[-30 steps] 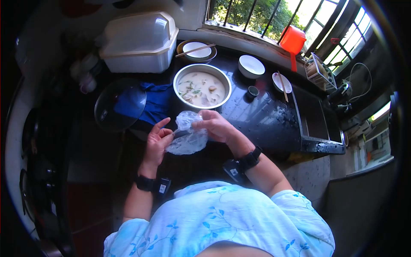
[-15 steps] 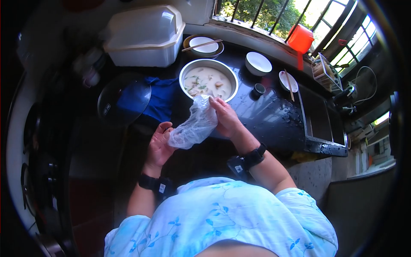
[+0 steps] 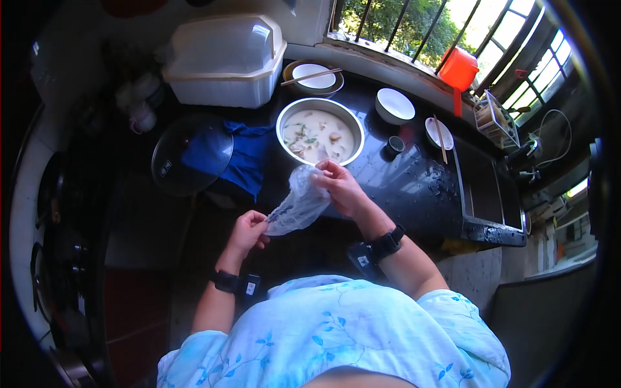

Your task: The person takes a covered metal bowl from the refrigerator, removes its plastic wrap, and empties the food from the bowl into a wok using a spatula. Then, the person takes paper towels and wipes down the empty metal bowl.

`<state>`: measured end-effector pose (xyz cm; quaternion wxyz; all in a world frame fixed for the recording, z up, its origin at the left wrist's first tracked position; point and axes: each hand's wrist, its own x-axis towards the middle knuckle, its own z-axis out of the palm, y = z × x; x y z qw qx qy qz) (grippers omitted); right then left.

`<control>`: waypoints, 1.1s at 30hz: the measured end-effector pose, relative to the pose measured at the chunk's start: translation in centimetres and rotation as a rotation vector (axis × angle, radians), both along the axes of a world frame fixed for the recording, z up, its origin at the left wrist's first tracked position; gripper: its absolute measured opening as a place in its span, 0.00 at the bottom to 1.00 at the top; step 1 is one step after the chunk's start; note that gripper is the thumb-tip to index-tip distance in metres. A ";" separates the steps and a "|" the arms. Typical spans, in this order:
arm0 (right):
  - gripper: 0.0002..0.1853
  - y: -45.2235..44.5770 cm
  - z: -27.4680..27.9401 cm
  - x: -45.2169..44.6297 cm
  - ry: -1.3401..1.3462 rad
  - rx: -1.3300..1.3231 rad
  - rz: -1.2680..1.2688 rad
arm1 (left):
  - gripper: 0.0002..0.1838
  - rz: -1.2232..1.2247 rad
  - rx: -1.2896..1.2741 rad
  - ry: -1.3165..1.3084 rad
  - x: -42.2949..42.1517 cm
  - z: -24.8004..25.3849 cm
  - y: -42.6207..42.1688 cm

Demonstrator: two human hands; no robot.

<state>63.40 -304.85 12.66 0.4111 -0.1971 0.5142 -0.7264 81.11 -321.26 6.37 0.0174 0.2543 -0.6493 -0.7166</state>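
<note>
A thin clear plastic wrap or bag point(image 3: 299, 205) is stretched between my two hands, in front of the counter's edge. My left hand point(image 3: 248, 233) pinches its lower left end, fingers closed. The upper right part is pinched in my right hand point(image 3: 341, 187), close to the near rim of a round metal pot point(image 3: 359, 132). Inside the pot is a milky soup point(image 3: 317, 134) with green bits and brown pieces. Left of the pot, a glass lid point(image 3: 184, 158) rests partly over a blue cloth point(image 3: 249, 155).
A lidded white plastic box point(image 3: 223, 90) stands behind on the left. Bowls point(image 3: 394, 105) and a small dark cup point(image 3: 395, 145) are on the black counter point(image 3: 414, 184). Chopsticks point(image 3: 440, 139) lie across a small dish. The sink point(image 3: 479, 187) is at the right, a red ladle point(image 3: 458, 70) by the window.
The plastic, bunched up a second ago, is now drawn out longer between my hands. My left hand has gone from loosely spread fingers to a pinch on its end.
</note>
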 end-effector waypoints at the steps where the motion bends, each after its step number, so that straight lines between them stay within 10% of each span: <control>1: 0.11 -0.1 0.0 0.1 0.001 -0.001 0.002 | 0.04 0.015 0.030 -0.051 0.1 0.3 0.0; 7: 0.25 -1.6 1.0 2.3 0.316 0.097 0.327 | 0.13 -0.019 0.420 0.291 -0.3 3.5 0.5; 12: 0.16 -3.0 0.1 3.3 0.601 0.269 0.293 | 0.16 -0.167 0.132 0.301 0.7 5.3 0.8; 17: 0.11 -3.4 -0.4 2.8 0.173 0.173 0.278 | 0.10 0.140 -0.047 0.371 3.3 5.1 -1.9; 22: 0.10 -4.8 -0.4 4.2 -0.086 0.043 0.342 | 0.41 0.082 0.000 0.290 3.9 4.7 -0.6; 26: 0.08 -5.5 -0.6 5.2 -0.109 0.052 0.400 | 0.14 0.135 0.121 0.553 3.6 2.1 -0.2; 33: 0.03 -5.0 -0.8 4.4 -0.052 0.078 0.270 | 0.10 0.375 0.449 0.513 12.7 1.7 -2.2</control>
